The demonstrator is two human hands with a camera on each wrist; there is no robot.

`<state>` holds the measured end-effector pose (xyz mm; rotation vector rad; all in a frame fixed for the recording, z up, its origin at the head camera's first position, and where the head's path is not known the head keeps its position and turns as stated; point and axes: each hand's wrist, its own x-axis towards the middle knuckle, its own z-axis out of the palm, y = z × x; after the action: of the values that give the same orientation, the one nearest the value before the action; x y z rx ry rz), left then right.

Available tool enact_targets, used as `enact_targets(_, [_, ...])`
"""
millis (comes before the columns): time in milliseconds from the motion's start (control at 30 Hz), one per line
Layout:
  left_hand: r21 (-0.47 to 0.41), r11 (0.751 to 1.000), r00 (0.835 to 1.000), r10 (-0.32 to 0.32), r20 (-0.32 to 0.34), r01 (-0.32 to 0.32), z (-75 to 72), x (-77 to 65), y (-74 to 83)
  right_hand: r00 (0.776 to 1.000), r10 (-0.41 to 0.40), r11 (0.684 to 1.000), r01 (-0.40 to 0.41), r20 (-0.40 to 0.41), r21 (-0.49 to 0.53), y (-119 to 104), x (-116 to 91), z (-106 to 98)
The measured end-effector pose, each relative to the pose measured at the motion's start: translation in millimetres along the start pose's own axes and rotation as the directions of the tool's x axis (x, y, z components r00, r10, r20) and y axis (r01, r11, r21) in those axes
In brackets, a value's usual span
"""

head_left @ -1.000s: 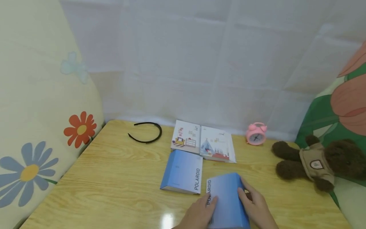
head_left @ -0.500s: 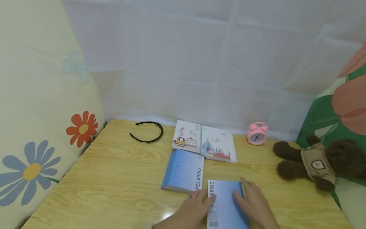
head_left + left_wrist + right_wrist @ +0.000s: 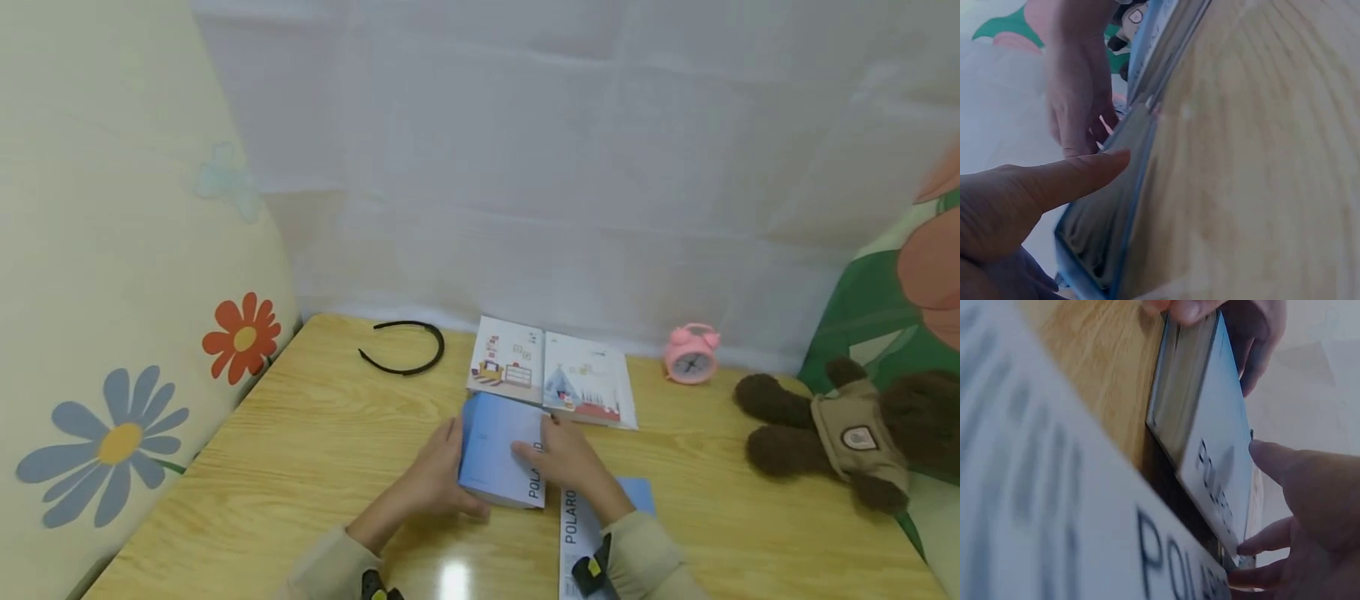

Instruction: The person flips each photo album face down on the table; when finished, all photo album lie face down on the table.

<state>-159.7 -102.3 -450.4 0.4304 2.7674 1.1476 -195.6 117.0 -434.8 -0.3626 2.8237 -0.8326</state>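
A blue photo album [image 3: 498, 454] marked POLAROID lies on the table between both hands. My left hand [image 3: 435, 479] is at its left side, with the thumb [image 3: 1085, 178] stretched along the near page edge. At the right edge is my right hand [image 3: 566, 454], its thumb above the cover and its fingers [image 3: 1269, 537] touching the corner. No lift shows under the album. Beneath the right forearm lies a second blue POLAROID album [image 3: 637, 496], partly hidden by the sleeve. Just behind the first album an illustrated book [image 3: 585, 379] lies spread out.
A black headband [image 3: 438, 350] lies at the back left of the wooden table [image 3: 300, 467]. Farther right stand a pink alarm clock [image 3: 692, 358] and a brown teddy bear [image 3: 847, 433] lying on its side. Floral cushions flank the table, and white cloth hangs behind.
Both hands have left the second album, now flat on the table, and moved left to the first album. The first album keeps its place beside the book. The view has shifted slightly.
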Motion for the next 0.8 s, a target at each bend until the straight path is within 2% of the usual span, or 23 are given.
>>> enact_targets(100, [-0.019, 0.999, 0.999, 0.047, -0.005, -0.047, 7.8, 2.6, -7.1, 1.000, 0.026, 1.000, -0.026, -0.002, 0.002, -2.2, 2.6, 4.3])
enact_targets(200, [0.000, 0.997, 0.996, 0.083, -0.021, -0.083, 12.6, 3.5, -9.1, 0.999, 0.038, 0.999, -0.038, -0.011, 0.009, -6.2, 3.2, 5.2])
enact_targets(333, [-0.002, 0.997, 0.996, 0.080, -0.027, -0.080, 13.6, 0.5, -5.2, 0.999, 0.038, 0.999, -0.038, -0.020, 0.016, -10.3, 1.5, 4.3])
enact_targets(567, [-0.054, 0.993, 0.993, 0.100, -0.056, -0.103, 16.6, -26.2, 4.8, 0.999, 0.032, 0.998, -0.031, -0.014, 0.051, -16.9, -17.7, 12.3])
enact_targets(667, [-0.053, 0.995, 0.994, 0.084, -0.063, -0.087, 20.0, -38.8, 6.7, 0.999, 0.038, 0.998, -0.037, -0.003, 0.059, -19.3, -28.3, 18.1])
enact_targets(800, [-0.060, 0.997, 0.997, 0.051, -0.062, -0.055, 22.5, -47.0, 8.0, 0.999, 0.044, 0.997, -0.043, -0.014, 0.062, -20.2, -35.6, 22.4])
